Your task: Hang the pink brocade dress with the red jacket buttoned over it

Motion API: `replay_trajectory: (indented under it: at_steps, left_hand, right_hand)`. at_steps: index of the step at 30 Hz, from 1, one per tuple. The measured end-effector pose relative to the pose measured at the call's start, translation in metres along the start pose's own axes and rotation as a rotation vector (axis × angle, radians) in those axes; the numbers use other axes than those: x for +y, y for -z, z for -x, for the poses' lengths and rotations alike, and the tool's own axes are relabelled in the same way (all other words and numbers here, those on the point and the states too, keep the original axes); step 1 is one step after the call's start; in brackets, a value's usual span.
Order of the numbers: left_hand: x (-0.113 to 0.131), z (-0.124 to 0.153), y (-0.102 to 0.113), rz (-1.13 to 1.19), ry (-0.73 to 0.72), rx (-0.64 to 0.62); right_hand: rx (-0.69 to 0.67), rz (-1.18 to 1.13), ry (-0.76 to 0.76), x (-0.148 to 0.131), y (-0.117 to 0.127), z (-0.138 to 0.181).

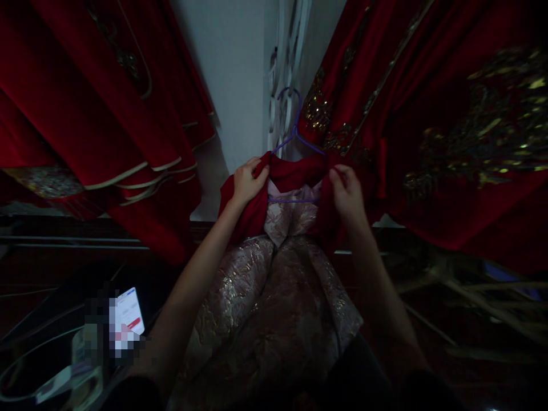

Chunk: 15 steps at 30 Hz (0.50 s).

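A purple clothes hanger (295,132) hangs upright in front of me, with a red garment (297,171) spread over its shoulders. My left hand (249,182) is closed on the red cloth at the left shoulder. On the other side, my right hand (347,193) pinches the red fabric at the right shoulder. Between my hands the hanger's lower bar shows across the neck opening. Below it, a pinkish-gold brocade garment (295,285) with a shiny pattern drapes down toward me. Dim light hides exactly how the red and brocade pieces join.
Red garments with pale piping (128,142) hang at the left. More red garments with gold sequins (492,131) hang at the right. Behind the hanger stands a pale wall (235,74). A lit phone screen (131,311) and a white cable (38,342) are at the lower left.
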<state>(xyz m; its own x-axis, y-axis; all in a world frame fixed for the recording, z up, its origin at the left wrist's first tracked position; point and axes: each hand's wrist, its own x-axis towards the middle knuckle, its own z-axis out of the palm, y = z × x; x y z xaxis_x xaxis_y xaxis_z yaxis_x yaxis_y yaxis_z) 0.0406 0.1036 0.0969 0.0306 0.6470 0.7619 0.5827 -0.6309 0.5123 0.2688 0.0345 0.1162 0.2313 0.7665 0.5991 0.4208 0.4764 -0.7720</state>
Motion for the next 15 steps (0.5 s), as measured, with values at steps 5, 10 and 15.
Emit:
replay_trajectory:
  at_steps: [5,10,15]
  left_hand:
    - [-0.013,-0.007,0.017,-0.055,-0.028,-0.035]
    - [0.003,0.023,0.017,-0.259,-0.101,-0.022]
    - [0.03,0.064,-0.003,-0.487,-0.145,-0.367]
  right_hand:
    - [-0.292,-0.15,0.137,0.005,-0.066,0.03]
    - [-0.359,-0.248,0.037,0.037,-0.077,0.029]
    - [-0.364,-0.248,0.066,0.049,-0.086,0.034]
